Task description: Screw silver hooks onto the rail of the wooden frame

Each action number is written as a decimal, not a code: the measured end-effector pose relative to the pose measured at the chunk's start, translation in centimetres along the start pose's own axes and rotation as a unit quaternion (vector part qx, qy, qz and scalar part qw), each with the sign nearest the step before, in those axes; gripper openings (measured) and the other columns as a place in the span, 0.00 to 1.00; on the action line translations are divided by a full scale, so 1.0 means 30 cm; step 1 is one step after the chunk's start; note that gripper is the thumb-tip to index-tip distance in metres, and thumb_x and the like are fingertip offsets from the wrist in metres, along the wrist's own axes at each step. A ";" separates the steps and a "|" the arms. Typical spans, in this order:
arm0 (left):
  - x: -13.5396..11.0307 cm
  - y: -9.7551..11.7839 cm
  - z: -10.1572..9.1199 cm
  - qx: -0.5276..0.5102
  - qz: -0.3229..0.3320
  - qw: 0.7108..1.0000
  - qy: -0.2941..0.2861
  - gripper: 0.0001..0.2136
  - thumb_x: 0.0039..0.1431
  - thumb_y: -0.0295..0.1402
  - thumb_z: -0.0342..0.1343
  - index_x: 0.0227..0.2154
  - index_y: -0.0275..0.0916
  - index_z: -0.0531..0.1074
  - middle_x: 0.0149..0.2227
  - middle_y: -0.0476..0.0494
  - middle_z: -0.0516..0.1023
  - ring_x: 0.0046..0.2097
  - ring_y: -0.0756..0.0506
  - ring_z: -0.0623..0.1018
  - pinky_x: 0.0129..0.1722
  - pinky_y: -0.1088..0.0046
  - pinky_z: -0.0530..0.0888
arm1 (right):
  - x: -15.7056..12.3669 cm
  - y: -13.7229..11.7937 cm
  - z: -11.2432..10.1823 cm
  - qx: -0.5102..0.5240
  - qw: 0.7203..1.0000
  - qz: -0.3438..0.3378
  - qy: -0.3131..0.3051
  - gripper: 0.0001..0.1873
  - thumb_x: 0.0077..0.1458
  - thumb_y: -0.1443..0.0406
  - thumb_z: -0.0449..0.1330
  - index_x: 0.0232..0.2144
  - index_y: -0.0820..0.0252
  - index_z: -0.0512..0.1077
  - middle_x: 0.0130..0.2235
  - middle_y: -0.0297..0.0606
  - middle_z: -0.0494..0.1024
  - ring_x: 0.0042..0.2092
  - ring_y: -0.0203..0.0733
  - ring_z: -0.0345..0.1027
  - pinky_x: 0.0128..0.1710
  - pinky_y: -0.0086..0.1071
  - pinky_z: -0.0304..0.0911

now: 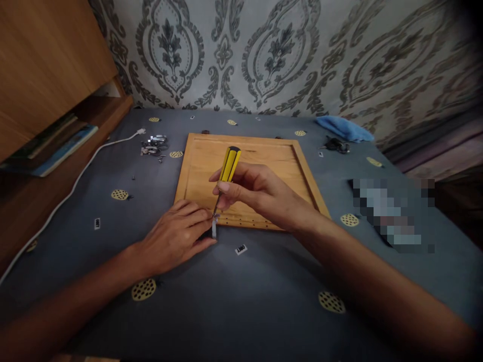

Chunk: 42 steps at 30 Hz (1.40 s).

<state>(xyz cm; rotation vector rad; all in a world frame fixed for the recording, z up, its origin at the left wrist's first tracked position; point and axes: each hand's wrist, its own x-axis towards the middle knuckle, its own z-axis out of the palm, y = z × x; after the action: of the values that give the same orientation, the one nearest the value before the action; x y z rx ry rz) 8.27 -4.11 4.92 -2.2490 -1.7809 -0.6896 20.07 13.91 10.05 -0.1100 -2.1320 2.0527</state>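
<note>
A wooden panel (241,156) with a raised frame lies flat on the patterned dark cloth. My right hand (260,193) grips a yellow-and-black screwdriver (230,166), which is slightly tilted with its shaft pointing down. The screwdriver's tip meets a metal hinge (214,229) at the panel's near edge. From the left, my left hand (183,229) steadies this hinge between thumb and fingers; part of the hinge is hidden behind them. A row of small dark holes (241,221) runs along the near rail, right of the hinge.
Several metal hinges and small parts (154,144) lie at the back left, near a white cable (81,176). A blue cloth (345,128) and a black tangled item (335,145) sit at the back right. A pixelated object (388,213) lies on the right. A wooden cabinet (53,65) borders the left.
</note>
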 end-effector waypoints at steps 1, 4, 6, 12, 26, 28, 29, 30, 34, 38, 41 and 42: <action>-0.001 0.000 0.000 -0.002 -0.001 1.000 0.000 0.11 0.71 0.37 0.52 0.43 0.33 0.74 0.41 0.41 0.82 0.42 0.42 0.80 0.44 0.62 0.75 | -0.001 0.001 -0.001 -0.001 1.000 -0.003 0.001 0.19 0.56 0.54 0.67 0.39 0.64 0.72 0.30 0.31 0.75 0.31 0.32 0.74 0.35 0.28 0.72; -0.004 -0.001 0.003 -0.007 -0.003 1.000 0.002 0.11 0.70 0.36 0.53 0.43 0.33 0.74 0.41 0.40 0.82 0.43 0.42 0.80 0.44 0.62 0.75 | -0.001 0.002 0.002 -0.005 1.000 -0.012 0.013 0.18 0.53 0.55 0.70 0.36 0.64 0.73 0.29 0.30 0.74 0.28 0.30 0.72 0.32 0.26 0.71; -0.005 -0.002 0.005 -0.010 -0.003 1.000 0.005 0.11 0.70 0.36 0.54 0.43 0.32 0.74 0.42 0.40 0.82 0.44 0.42 0.80 0.45 0.61 0.74 | 0.001 -0.001 0.005 -0.004 1.000 -0.014 0.019 0.18 0.52 0.55 0.71 0.33 0.63 0.73 0.29 0.29 0.74 0.27 0.30 0.71 0.31 0.26 0.71; -0.004 -0.003 0.006 -0.012 0.003 1.000 0.008 0.11 0.70 0.36 0.53 0.44 0.32 0.74 0.42 0.40 0.82 0.42 0.43 0.80 0.44 0.63 0.74 | -0.002 -0.019 0.007 -0.019 1.000 -0.006 0.008 0.17 0.50 0.57 0.72 0.30 0.63 0.70 0.29 0.31 0.75 0.29 0.31 0.71 0.32 0.26 0.70; -0.005 -0.007 0.009 -0.030 -0.009 0.999 0.006 0.10 0.68 0.35 0.56 0.44 0.34 0.75 0.42 0.40 0.82 0.43 0.42 0.79 0.46 0.62 0.74 | -0.011 -0.010 0.011 -0.032 0.998 -0.044 0.031 0.18 0.53 0.53 0.69 0.30 0.61 0.71 0.27 0.29 0.73 0.27 0.30 0.69 0.29 0.27 0.68; -0.006 -0.009 0.009 -0.030 -0.007 0.999 0.008 0.10 0.68 0.35 0.56 0.44 0.34 0.75 0.43 0.40 0.82 0.43 0.43 0.79 0.46 0.62 0.74 | -0.009 -0.008 0.014 -0.030 0.998 -0.045 0.034 0.19 0.52 0.52 0.70 0.29 0.61 0.70 0.27 0.28 0.72 0.26 0.30 0.68 0.28 0.27 0.67; -0.006 -0.009 0.009 -0.029 -0.005 1.000 0.007 0.10 0.68 0.35 0.56 0.44 0.34 0.75 0.43 0.40 0.82 0.43 0.43 0.79 0.46 0.62 0.74 | -0.008 -0.009 0.012 -0.029 0.998 -0.047 0.032 0.19 0.52 0.52 0.70 0.30 0.61 0.70 0.28 0.28 0.72 0.26 0.30 0.68 0.28 0.27 0.68; -0.006 -0.010 0.009 -0.028 -0.004 1.000 0.006 0.10 0.68 0.35 0.56 0.44 0.34 0.75 0.43 0.40 0.82 0.43 0.43 0.79 0.46 0.62 0.74 | -0.008 -0.012 0.009 -0.032 0.998 -0.051 0.029 0.19 0.52 0.53 0.70 0.31 0.60 0.70 0.28 0.28 0.72 0.27 0.30 0.68 0.29 0.27 0.68; -0.005 -0.011 0.007 -0.023 -0.002 1.000 0.012 0.09 0.68 0.36 0.57 0.44 0.34 0.74 0.44 0.40 0.82 0.43 0.42 0.79 0.46 0.62 0.74 | -0.013 -0.033 -0.012 -0.073 0.996 -0.058 -0.012 0.15 0.59 0.55 0.65 0.36 0.59 0.69 0.30 0.31 0.75 0.33 0.34 0.73 0.34 0.29 0.70; -0.004 -0.008 0.006 -0.020 -0.006 1.000 0.004 0.10 0.68 0.36 0.57 0.44 0.34 0.74 0.43 0.41 0.82 0.44 0.41 0.79 0.45 0.61 0.74 | -0.017 -0.035 -0.016 -0.068 0.995 -0.064 -0.031 0.14 0.61 0.55 0.63 0.32 0.59 0.70 0.27 0.30 0.74 0.31 0.33 0.72 0.32 0.29 0.69; -0.003 -0.008 0.007 -0.022 -0.009 1.000 0.004 0.10 0.68 0.36 0.57 0.45 0.35 0.74 0.43 0.41 0.82 0.45 0.41 0.79 0.45 0.61 0.75 | -0.014 -0.020 -0.003 -0.045 0.998 -0.053 0.008 0.16 0.57 0.55 0.67 0.29 0.59 0.69 0.27 0.30 0.72 0.27 0.31 0.69 0.26 0.28 0.66; -0.002 -0.008 0.007 -0.024 -0.009 1.000 0.004 0.10 0.67 0.36 0.58 0.45 0.35 0.74 0.43 0.41 0.82 0.45 0.41 0.79 0.45 0.61 0.75 | -0.012 -0.014 0.000 -0.039 0.998 -0.050 0.022 0.16 0.55 0.56 0.68 0.29 0.59 0.69 0.28 0.30 0.73 0.26 0.31 0.68 0.25 0.28 0.66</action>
<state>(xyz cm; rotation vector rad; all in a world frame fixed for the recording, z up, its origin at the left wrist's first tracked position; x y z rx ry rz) 8.09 -4.02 4.67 -2.2590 -1.8021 -0.7509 20.46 13.82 10.45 -0.0582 -2.1454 1.8961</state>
